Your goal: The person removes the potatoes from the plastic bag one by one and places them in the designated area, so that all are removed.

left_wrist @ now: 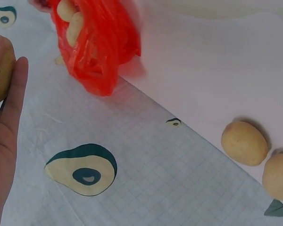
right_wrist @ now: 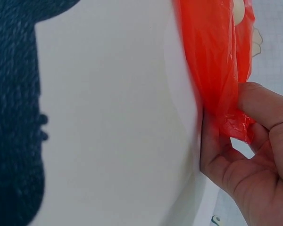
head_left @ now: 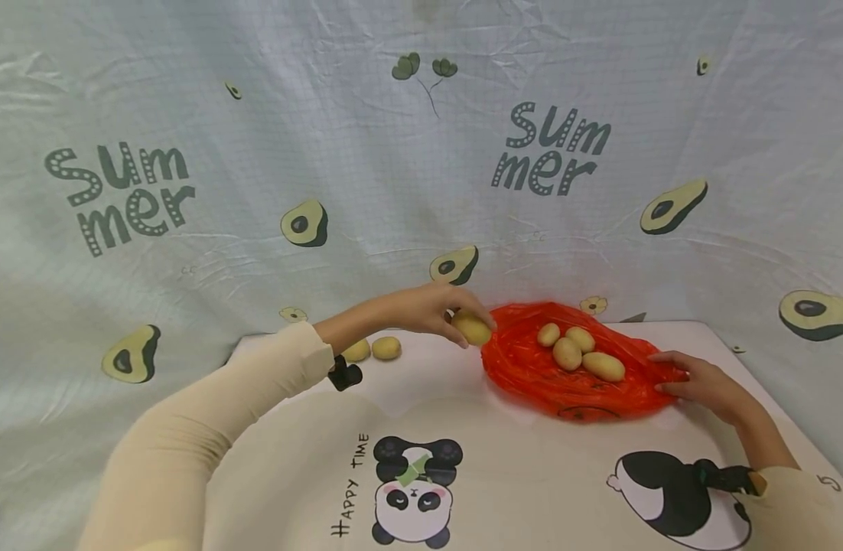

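My left hand (head_left: 435, 308) grips a potato (head_left: 472, 329) between thumb and fingers, just off the left edge of a red plastic bag (head_left: 518, 367). Several potatoes (head_left: 567, 354) lie on the bag, which is spread open on the table. At the bag's right end my right hand (head_left: 704, 386) pinches its edge; the right wrist view shows the gathered red plastic (right_wrist: 233, 125) between thumb and fingers. Part of the held potato (left_wrist: 1, 75) shows at the left border of the left wrist view.
Two more potatoes, one (head_left: 386, 348) beside the other (head_left: 356, 350), sit on the table at the back left, beyond my left forearm. The table's cloth (head_left: 532, 482) carries panda prints. A hanging curtain (head_left: 366, 176) with avocado prints rises behind the table's back edge.
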A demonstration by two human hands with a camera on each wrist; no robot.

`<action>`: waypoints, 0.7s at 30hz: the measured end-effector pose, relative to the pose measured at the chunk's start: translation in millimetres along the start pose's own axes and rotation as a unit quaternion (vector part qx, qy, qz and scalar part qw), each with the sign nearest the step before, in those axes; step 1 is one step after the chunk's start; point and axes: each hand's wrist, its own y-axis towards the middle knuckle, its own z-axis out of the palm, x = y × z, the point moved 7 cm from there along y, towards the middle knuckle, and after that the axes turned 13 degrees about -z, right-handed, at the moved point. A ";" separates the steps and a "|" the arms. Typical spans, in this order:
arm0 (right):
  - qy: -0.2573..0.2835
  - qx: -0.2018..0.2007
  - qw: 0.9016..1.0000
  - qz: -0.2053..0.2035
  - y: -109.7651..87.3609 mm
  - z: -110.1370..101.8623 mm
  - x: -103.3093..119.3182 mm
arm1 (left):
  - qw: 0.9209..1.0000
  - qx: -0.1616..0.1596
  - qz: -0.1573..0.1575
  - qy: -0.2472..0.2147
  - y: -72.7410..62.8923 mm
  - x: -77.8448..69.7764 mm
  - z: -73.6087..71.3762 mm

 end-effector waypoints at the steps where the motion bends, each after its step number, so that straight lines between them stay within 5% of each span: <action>1: 0.000 0.000 1.000 0.000 0.0 -0.1 0.3 | 1.000 -0.005 -0.001 -0.005 -0.7 0.0 -0.7; 11: 0.011 0.003 1.000 -0.002 -0.1 0.9 3.6 | 0.996 -0.081 -0.009 -0.017 -13.6 4.6 -12.4; 21: 0.013 0.003 1.000 -0.006 -1.3 0.9 6.1 | 0.994 -0.104 -0.012 -0.025 -21.6 12.7 -13.2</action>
